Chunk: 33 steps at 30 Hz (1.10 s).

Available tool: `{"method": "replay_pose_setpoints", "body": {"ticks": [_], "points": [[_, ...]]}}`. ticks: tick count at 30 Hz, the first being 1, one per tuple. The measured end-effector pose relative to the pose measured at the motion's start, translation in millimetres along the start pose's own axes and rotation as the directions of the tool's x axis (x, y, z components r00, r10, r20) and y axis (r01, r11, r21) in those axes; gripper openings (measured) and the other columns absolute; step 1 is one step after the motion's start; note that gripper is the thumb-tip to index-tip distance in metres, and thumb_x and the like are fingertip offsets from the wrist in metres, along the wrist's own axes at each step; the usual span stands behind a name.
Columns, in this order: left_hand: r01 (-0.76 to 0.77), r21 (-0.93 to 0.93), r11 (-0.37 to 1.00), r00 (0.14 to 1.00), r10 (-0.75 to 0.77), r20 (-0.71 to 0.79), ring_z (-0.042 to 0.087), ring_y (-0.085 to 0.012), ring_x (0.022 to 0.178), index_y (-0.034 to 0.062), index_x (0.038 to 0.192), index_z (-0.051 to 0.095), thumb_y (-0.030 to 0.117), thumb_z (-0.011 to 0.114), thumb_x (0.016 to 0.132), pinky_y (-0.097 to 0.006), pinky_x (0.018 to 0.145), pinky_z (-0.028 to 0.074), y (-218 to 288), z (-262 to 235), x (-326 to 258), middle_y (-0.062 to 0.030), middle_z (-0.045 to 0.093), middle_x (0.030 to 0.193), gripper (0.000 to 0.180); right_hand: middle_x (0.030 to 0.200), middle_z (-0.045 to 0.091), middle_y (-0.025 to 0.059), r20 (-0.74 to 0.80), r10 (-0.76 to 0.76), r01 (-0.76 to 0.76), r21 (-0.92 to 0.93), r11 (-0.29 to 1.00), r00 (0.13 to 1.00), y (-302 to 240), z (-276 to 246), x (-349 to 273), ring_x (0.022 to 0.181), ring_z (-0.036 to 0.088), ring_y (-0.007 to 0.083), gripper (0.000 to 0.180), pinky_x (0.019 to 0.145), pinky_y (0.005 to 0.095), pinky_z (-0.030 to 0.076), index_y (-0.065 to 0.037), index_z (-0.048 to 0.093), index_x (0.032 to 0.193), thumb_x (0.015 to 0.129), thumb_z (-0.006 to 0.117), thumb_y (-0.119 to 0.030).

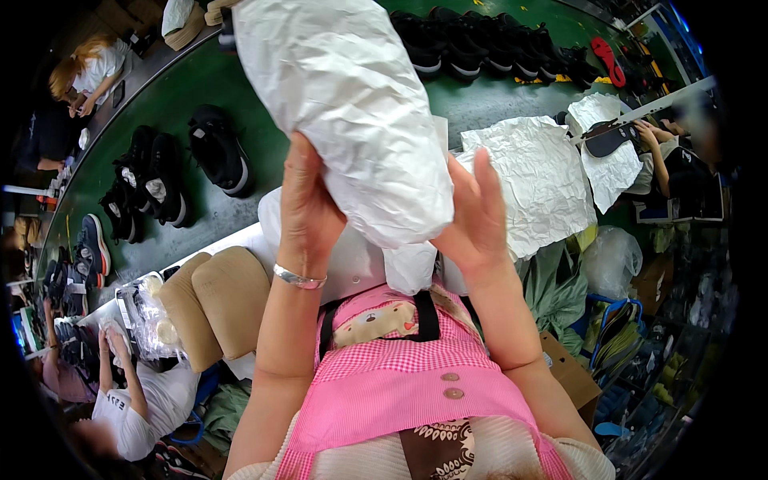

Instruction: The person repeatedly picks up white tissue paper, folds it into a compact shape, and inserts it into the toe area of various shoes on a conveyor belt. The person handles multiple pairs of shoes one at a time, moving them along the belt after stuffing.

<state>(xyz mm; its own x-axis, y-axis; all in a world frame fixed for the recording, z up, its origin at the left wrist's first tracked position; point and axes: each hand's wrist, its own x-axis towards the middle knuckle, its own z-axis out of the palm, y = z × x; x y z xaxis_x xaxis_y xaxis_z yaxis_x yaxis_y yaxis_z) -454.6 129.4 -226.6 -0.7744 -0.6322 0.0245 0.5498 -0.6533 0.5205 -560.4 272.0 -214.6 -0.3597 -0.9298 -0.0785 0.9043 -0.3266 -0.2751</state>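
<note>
A long bundle wrapped in crumpled white paper (352, 120) is held up in front of me, tilted, its near end toward my chest. What lies inside the paper is hidden. My left hand (310, 196) grips the bundle's left side, with the fingers partly out of sight behind it. Against the right side of the near end presses my right hand (478, 212), cupped round the paper with its thumb raised. To the right of that hand, flat crumpled sheets of white paper (528, 180) lie spread out.
Black sneakers (220, 152) stand on the green surface at left, and a row of black shoes (464, 44) runs along the far side. Tan shoe-shaped pads (232, 300) lie near my left arm. Co-workers sit at left and right; one person's hand (652, 132) is by a dark insole-shaped piece (608, 140).
</note>
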Motion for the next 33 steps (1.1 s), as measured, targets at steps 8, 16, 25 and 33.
{"method": "replay_pose_setpoints", "body": {"ticks": [8, 16, 25, 33], "points": [[0.274, 0.245, 0.930, 0.948, -0.217, -0.233, 0.042, -0.0185, 0.124, 0.0018, 0.136, 0.037, 0.044, 0.061, 0.088, -0.035, 0.102, 0.035, -44.9, 13.8, -21.5, -0.0051, 0.050, 0.130, 0.069, 0.124, 0.057, 0.0103, -0.215, -0.044, 0.016, -0.128, 0.992, 0.976, -6.1, -30.8, 14.2, 0.111, 0.056, 0.0205, 0.046, 0.094, 0.0328, 0.045, -0.001, 0.048, 0.127, 0.095, 0.050, -0.034], [0.014, 0.255, 0.967, 0.953, 0.064, -0.296, 0.052, -0.0189, 0.114, 0.0010, 0.130, 0.042, 0.036, 0.063, 0.088, -0.034, 0.097, 0.043, -62.2, 35.3, -29.2, -0.0079, 0.052, 0.125, 0.058, 0.123, 0.052, 0.0137, -0.125, -0.213, 0.011, -0.840, 0.543, 0.969, -29.5, -41.9, 2.2, 0.116, 0.050, 0.0227, 0.053, 0.098, 0.0315, 0.039, -0.001, 0.045, 0.127, 0.088, 0.060, -0.034], [0.032, 0.290, 0.956, 0.904, 0.096, -0.416, 0.049, -0.0205, 0.115, 0.0002, 0.130, 0.041, 0.031, 0.062, 0.090, -0.033, 0.099, 0.038, -79.2, 23.9, -29.3, -0.0074, 0.049, 0.127, 0.055, 0.101, 0.063, 0.0187, 0.107, -0.318, 0.101, -0.994, -0.035, 0.942, -21.5, -49.4, -4.5, 0.088, 0.065, 0.0296, 0.069, 0.073, 0.0351, 0.052, -0.005, 0.045, 0.123, 0.065, 0.081, -0.021], [0.037, 0.999, 0.029, 0.958, 0.284, -0.044, 0.059, -0.0174, 0.096, 0.0021, 0.105, 0.066, 0.034, 0.061, 0.087, -0.029, 0.087, 0.043, 28.4, -53.4, 10.4, -0.0113, 0.065, 0.102, 0.037, 0.097, 0.063, 0.0146, 0.310, -0.093, 0.233, -0.853, -0.468, 0.946, -2.7, -28.1, -1.1, 0.085, 0.063, 0.0299, 0.059, 0.071, 0.0364, 0.051, -0.003, 0.053, 0.110, 0.061, 0.079, -0.022]]}}
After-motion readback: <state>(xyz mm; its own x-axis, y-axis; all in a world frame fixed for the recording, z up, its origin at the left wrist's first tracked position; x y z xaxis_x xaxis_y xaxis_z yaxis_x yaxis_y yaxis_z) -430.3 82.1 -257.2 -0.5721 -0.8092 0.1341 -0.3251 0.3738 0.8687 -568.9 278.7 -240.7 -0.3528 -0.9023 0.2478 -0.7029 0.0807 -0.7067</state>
